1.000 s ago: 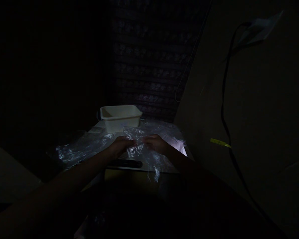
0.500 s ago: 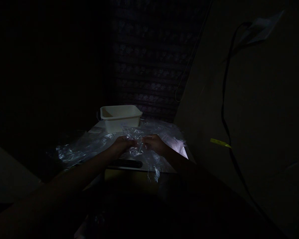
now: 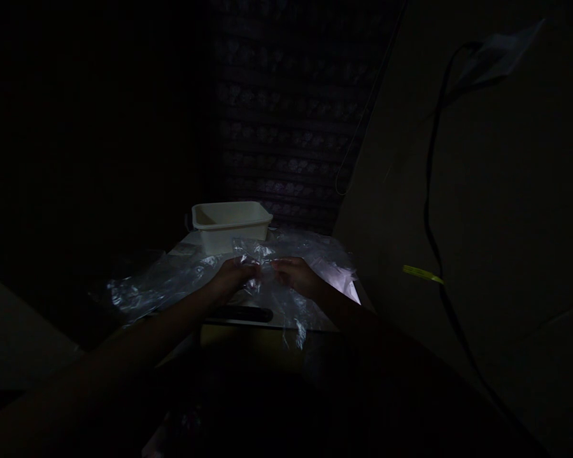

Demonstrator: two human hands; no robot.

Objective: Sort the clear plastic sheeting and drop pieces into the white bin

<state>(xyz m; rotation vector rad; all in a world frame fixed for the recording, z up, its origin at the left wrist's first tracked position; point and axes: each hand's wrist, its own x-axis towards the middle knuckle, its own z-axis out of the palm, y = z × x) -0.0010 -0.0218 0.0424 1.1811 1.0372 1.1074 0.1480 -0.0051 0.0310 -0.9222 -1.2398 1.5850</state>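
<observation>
In dim light, a clear crinkled plastic bag [image 3: 252, 249] stretches between my two hands over the near part of the table. My left hand [image 3: 233, 278] is closed on its left side, thumb and fingers pinching the film. On the other side my right hand [image 3: 297, 275] pinches the plastic with closed fingertips. More clear plastic [image 3: 298, 315] hangs down below my right hand, past the table edge. Just under my left hand lies a long dark object [image 3: 243, 313], perhaps a handle; its kind is too dark to make out.
A cream plastic tub [image 3: 233, 238] stands behind my hands. Clear plastic sheets [image 3: 148, 289] spread to the left. A bright pale patch [image 3: 341, 280] shows under plastic at the right. A black cable [image 3: 430, 191] with a yellow tie [image 3: 423, 273] runs down the right wall.
The plastic between my hands has shifted and looks less bunched than before. Both hands stay in nearly the same place, still gripping it.
</observation>
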